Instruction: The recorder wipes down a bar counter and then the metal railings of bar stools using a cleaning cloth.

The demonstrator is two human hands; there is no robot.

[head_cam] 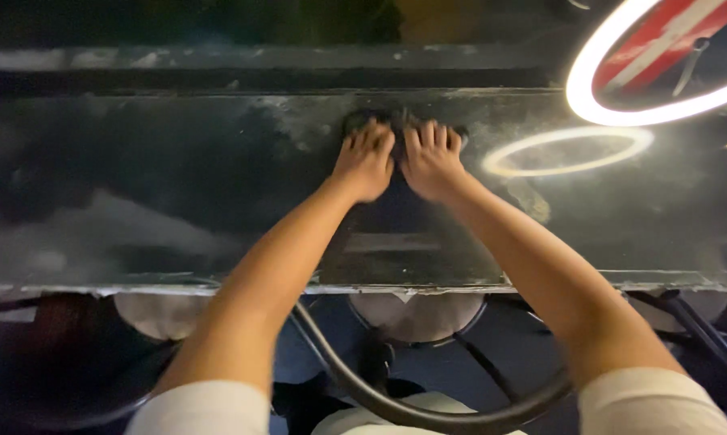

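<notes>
Both my arms reach forward over a dark glossy countertop (178,201). My left hand (365,161) and my right hand (430,159) lie side by side, palms down, pressing on a dark cloth or pad (401,123) near the counter's far edge. The fingers of both hands curl over the pad, which is mostly hidden under them and hard to tell from the dark surface.
A glowing ring light (621,80) hangs at the upper right, and its reflection (569,151) shows on the counter. Streaks and smears mark the surface. Below the counter's near edge (380,287) run black cables (396,403) and round pale shapes (416,314).
</notes>
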